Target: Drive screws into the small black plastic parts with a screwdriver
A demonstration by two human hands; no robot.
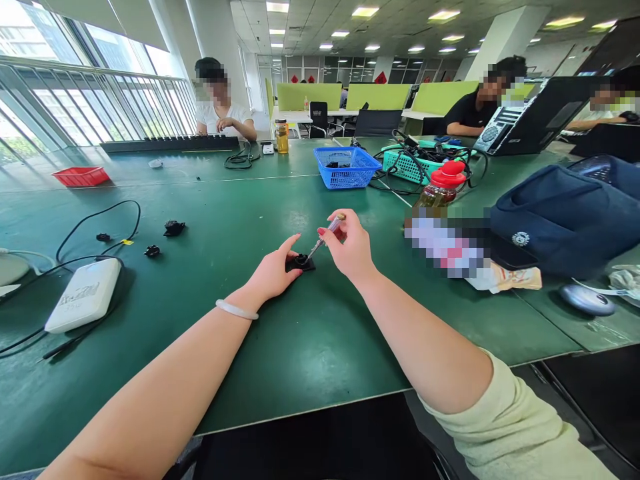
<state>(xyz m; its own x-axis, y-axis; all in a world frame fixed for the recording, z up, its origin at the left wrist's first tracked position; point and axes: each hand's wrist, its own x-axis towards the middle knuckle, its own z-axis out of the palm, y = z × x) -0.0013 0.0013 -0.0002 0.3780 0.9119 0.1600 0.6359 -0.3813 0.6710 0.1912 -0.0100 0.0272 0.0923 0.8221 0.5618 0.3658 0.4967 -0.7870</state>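
Observation:
My left hand [274, 272] rests on the green table [280, 347] and pinches a small black part [301, 262] that lies flat on it. My right hand [351, 248] grips a small screwdriver [325, 235] with a clear handle, tilted, its tip down on the black part. Both hands are closed on what they hold. A pale bangle sits on my left wrist.
Several loose black parts [173, 228] lie to the left, by a white box [85, 293] with black cables. A blue basket [346, 166], a red-capped bottle [440, 189] and a dark blue bag [565, 217] stand to the right. Other people sit at the far side.

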